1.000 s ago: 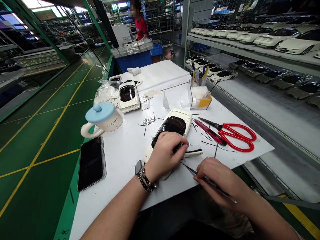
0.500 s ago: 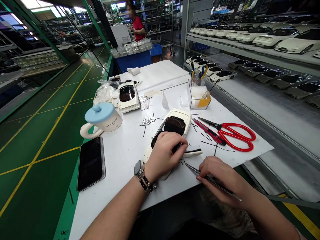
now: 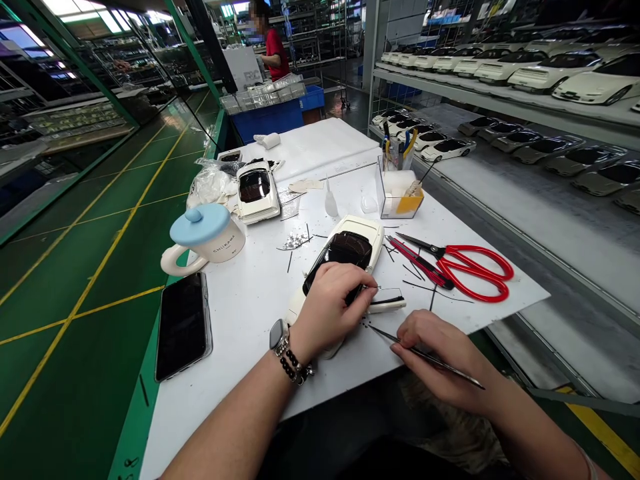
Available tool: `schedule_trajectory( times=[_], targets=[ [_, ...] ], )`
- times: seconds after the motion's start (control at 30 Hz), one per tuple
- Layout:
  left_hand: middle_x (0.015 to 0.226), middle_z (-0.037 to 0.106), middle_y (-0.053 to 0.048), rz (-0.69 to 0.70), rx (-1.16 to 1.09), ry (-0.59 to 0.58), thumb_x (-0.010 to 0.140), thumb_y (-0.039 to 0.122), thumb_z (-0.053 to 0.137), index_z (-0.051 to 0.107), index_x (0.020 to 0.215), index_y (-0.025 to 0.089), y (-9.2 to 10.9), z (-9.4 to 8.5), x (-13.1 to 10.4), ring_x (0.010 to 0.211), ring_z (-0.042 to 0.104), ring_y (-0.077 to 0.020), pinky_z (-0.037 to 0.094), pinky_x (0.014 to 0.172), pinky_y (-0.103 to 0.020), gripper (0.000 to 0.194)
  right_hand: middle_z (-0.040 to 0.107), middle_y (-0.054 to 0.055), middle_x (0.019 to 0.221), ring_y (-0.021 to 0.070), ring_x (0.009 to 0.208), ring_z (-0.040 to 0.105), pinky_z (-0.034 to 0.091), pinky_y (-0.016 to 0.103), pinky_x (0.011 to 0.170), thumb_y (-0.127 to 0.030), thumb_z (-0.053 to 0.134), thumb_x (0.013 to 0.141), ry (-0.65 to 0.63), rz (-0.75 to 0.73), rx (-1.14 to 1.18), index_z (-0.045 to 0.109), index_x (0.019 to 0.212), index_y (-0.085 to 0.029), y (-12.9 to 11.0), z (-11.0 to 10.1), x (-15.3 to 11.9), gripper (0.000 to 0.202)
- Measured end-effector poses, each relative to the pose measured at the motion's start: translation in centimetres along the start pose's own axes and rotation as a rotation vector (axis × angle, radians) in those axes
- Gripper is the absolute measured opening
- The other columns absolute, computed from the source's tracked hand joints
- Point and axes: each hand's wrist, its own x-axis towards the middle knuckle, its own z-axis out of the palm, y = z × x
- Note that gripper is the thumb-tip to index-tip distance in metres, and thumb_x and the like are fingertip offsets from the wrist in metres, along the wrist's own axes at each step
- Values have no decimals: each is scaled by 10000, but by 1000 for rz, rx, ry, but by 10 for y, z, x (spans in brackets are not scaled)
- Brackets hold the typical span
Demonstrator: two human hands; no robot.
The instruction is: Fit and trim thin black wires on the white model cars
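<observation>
A white model car point(image 3: 361, 229) with a dark roof and windows sits at a slant on the white table, its side door point(image 3: 387, 303) standing out. My left hand point(image 3: 334, 301) lies over the car, thumb and forefinger closed at the top of the door; it grips the car there, and the palm hides much of the front. My right hand point(image 3: 434, 357) is closed around a pair of tweezers point(image 3: 445, 365). The tweezers point left, with their tips by tiny black bits point(image 3: 365, 323) on the table below the door.
Red-handled scissors point(image 3: 477, 270), a red cutter knife point(image 3: 420, 261) and black strips lie to the right. A lidded mug point(image 3: 207, 237) and phone point(image 3: 184, 327) are left. Behind stand another white car point(image 3: 257, 200) and a clear tool box point(image 3: 400, 200). Shelves of cars point(image 3: 530, 73) flank the table.
My right hand and the tweezers have tilted slightly, with the tips staying by the black bits. My left hand keeps its place on the car.
</observation>
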Motion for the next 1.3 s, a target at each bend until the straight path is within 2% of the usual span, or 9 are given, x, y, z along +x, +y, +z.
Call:
schedule_trajectory(
  times=[0.17,0.43,1.03,1.2,1.3],
  targets=[
    [870,683,-17,4,-3,1,871,179,529,595,844,203,0,1,-1,867,616,-159,386,903,-358,75,540,23,786,159,755,510,428,305,658,-56,488,863,-2,-7,15,420,847,-213,-1,-1,0,171],
    [868,682,-19,6,-1,-1,873,177,523,597,852,204,0,0,-1,867,616,-162,389,903,-359,82,532,39,801,173,764,497,433,320,664,-35,483,842,-83,-66,-27,457,915,-205,-5,-6,1,187],
    [854,680,-11,8,-9,10,872,182,525,600,849,204,-1,0,0,850,618,-156,397,892,-352,82,550,34,804,167,756,514,441,313,689,-41,485,834,-116,-61,-23,479,893,-199,-2,-5,2,168],
    [854,683,-13,2,-10,10,875,187,516,598,850,207,0,0,-1,852,622,-160,398,898,-358,88,573,32,780,166,734,542,457,318,669,-55,484,850,-64,-73,-12,485,868,-208,0,-2,0,154],
    [859,684,-16,-3,-16,12,875,186,519,595,848,208,0,0,-1,859,623,-166,396,903,-363,84,599,31,783,169,741,574,474,319,660,-45,527,830,41,-53,44,506,855,-212,-1,0,-4,169]
  ],
)
